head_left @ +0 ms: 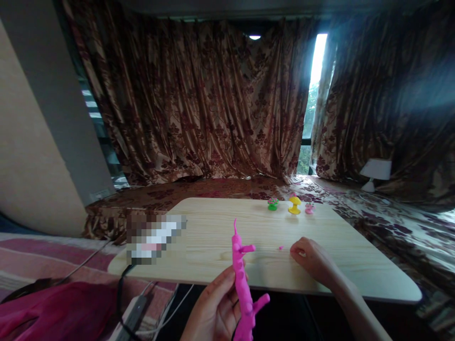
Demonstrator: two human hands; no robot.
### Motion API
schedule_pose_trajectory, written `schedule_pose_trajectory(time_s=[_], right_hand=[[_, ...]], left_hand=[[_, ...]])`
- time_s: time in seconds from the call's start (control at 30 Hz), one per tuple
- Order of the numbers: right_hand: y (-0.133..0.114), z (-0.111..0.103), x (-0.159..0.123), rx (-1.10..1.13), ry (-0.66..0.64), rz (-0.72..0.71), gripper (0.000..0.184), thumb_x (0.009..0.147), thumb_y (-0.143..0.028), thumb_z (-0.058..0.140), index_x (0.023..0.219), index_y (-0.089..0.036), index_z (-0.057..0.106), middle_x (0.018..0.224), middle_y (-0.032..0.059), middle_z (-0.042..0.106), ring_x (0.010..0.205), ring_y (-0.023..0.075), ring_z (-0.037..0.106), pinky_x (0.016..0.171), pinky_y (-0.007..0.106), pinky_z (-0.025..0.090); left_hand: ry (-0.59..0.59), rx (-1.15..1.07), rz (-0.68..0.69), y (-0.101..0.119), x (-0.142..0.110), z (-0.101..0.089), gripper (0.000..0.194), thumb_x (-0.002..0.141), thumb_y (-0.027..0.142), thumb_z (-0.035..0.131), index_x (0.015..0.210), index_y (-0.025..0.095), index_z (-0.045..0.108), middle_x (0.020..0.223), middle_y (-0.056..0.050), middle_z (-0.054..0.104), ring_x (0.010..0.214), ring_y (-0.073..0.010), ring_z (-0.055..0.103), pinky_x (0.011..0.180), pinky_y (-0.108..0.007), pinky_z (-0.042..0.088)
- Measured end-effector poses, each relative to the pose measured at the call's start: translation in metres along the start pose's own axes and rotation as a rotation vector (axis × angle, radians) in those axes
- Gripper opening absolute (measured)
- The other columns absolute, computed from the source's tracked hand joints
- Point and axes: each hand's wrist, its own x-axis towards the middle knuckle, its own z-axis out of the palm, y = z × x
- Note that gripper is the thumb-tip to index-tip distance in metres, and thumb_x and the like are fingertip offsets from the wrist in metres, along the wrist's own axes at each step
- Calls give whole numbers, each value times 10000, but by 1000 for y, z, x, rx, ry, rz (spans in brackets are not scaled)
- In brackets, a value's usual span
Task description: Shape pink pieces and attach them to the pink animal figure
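My left hand (218, 303) is wrapped round a long pink piece (242, 289) that looks like modelling clay, shaped like a branch with stubby side shoots and a thin curled tip. It stands nearly upright before the table's near edge, and its lower end runs out of view. My right hand (311, 258) rests on the wooden tabletop (213, 222) with thumb and fingers pinched together. Whatever may be between those fingertips is hidden. Just left of them lies a tiny pink bit (281, 248), apart from the hand.
Along the far edge stand a green mushroom-like figure (273, 204) with pink dots, a yellow one (294, 206) and a small pink one (309, 208). A blurred-out white object (156, 239) lies at the left. Beyond are curtains (199, 104) and a lamp (377, 169).
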Motion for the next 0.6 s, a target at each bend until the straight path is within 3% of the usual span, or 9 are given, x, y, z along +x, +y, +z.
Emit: schedule_pose_trajectory(time_s=[0.1, 0.2, 0.27, 0.37, 0.47, 0.6], right_hand=[[-20, -8, -8, 63, -7, -21, 227, 842, -265, 458, 774, -183, 659, 779, 41, 670, 755, 182, 622, 707, 277, 465], [-54, -28, -24, 161, -8, -79, 225, 874, -342, 459, 837, -212, 639, 815, 6, 682, 770, 157, 638, 722, 241, 490], [-81, -42, -36, 252, 38, -172, 165, 856, -338, 515, 847, -226, 635, 856, -1, 680, 816, 163, 636, 766, 245, 497], [-118, -54, -49, 337, 91, -343, 108, 849, -274, 536, 829, -242, 637, 819, -13, 672, 787, 147, 643, 713, 206, 519], [-139, -49, -55, 381, 136, -407, 111, 832, -209, 546, 869, -249, 644, 832, -11, 672, 782, 137, 651, 709, 189, 528], [-144, -35, -54, 366, 180, -438, 157, 825, -172, 550, 936, -243, 636, 855, -8, 666, 774, 128, 650, 704, 187, 528]], left_hand=[[-26, 10, 64, 1, -4, 4, 207, 693, 201, 735, 890, 156, 690, 627, 24, 658, 454, -80, 575, 829, -467, 515], [-60, 45, 167, 1, -7, 7, 245, 667, 234, 756, 902, 188, 702, 655, 10, 687, 538, -121, 624, 813, -436, 516], [-51, 94, 255, 0, -8, 7, 267, 664, 236, 756, 924, 198, 707, 762, -24, 724, 650, -161, 660, 797, -388, 516], [7, 164, 387, -1, -10, 7, 294, 652, 236, 764, 938, 191, 709, 874, -56, 736, 797, -202, 667, 783, -328, 505], [61, 212, 458, -1, -11, 8, 320, 612, 228, 791, 919, 190, 711, 920, -57, 734, 833, -202, 658, 768, -290, 499], [72, 214, 497, -1, -14, 12, 320, 576, 218, 812, 880, 206, 714, 881, -28, 737, 826, -189, 659, 778, -262, 489]])
